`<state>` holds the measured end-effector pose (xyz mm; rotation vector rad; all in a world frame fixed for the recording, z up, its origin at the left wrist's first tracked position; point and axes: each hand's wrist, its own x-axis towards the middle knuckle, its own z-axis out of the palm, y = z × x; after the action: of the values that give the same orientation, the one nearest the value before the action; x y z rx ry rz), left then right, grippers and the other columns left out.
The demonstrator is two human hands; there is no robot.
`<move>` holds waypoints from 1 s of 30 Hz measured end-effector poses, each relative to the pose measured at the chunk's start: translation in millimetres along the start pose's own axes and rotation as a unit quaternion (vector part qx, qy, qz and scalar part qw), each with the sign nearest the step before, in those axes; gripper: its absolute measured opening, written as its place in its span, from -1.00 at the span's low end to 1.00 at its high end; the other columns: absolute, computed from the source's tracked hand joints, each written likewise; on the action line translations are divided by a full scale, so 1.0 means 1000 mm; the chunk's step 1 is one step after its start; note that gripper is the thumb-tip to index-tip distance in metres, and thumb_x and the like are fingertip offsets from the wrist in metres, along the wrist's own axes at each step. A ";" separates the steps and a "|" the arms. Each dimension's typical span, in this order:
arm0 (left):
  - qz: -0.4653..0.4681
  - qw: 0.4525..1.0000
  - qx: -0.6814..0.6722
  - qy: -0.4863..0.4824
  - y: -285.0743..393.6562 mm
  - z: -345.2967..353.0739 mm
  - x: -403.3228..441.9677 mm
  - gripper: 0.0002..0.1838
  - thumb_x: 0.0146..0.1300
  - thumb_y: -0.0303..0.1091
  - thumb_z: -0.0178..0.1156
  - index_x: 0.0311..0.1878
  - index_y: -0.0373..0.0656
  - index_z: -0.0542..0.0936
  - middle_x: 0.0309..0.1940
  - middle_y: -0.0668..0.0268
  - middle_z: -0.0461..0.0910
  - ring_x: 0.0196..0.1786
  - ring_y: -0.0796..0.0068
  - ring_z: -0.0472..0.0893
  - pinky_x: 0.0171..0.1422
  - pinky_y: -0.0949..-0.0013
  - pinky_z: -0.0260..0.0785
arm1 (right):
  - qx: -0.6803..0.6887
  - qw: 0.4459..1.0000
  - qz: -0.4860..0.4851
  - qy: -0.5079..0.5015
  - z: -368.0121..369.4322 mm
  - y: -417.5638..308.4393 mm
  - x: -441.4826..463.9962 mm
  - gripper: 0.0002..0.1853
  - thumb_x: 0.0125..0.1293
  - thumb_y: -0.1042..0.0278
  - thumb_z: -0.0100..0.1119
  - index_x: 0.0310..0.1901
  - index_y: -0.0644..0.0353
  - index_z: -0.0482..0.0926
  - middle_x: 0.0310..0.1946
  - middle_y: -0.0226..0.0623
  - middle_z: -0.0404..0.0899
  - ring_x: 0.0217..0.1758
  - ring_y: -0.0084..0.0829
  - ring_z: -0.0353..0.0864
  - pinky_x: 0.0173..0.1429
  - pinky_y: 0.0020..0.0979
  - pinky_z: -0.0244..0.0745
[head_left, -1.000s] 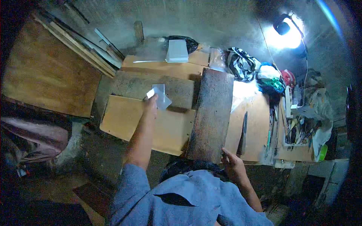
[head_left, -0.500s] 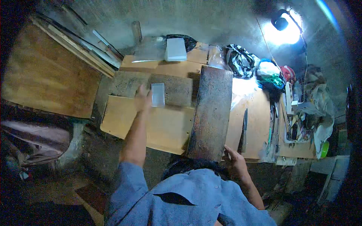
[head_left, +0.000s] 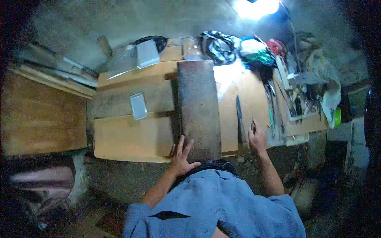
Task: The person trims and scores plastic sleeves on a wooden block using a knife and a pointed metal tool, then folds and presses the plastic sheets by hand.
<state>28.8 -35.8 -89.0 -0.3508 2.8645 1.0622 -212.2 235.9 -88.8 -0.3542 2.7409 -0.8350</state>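
Observation:
My left hand (head_left: 182,160) has its fingers spread over the near left edge of a long dark board (head_left: 200,107) and holds nothing. My right hand (head_left: 257,139) is closed around a small, thin, pointed tool (head_left: 253,124), partly hidden by the fingers. Left of that hand, a dark knife (head_left: 239,115) lies on the light wooden surface. A clear, flat stack of plastic pieces (head_left: 138,106) rests on the grey board at the left, apart from both hands.
A white stack (head_left: 147,54) is at the back left. Plastic bags (head_left: 219,47) lie along the back under a bright lamp (head_left: 258,7). At the right are a tray of tools (head_left: 301,115) and a green object (head_left: 337,117). A large brown panel (head_left: 43,119) stands left.
My left hand has moved from beside the plastic stack to the dark board's near edge. My right hand has left that board, moved right, and holds a small tool. The view has shifted.

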 end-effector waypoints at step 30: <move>-0.055 0.998 -0.036 0.017 0.003 0.001 -0.003 -0.15 0.12 -0.12 0.27 0.43 -0.02 0.09 0.45 -0.06 -0.18 0.45 -0.13 0.00 0.44 0.04 0.00 | -0.094 0.989 -0.044 0.107 0.038 0.033 0.085 -0.53 0.11 0.18 0.22 0.07 0.15 0.47 -0.13 -0.02 0.47 0.02 0.00 0.43 0.08 -0.10 0.39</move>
<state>31.4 -32.5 -87.3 -0.5308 2.8044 1.1516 -285.0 217.5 -152.7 -0.4490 3.0347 -0.6715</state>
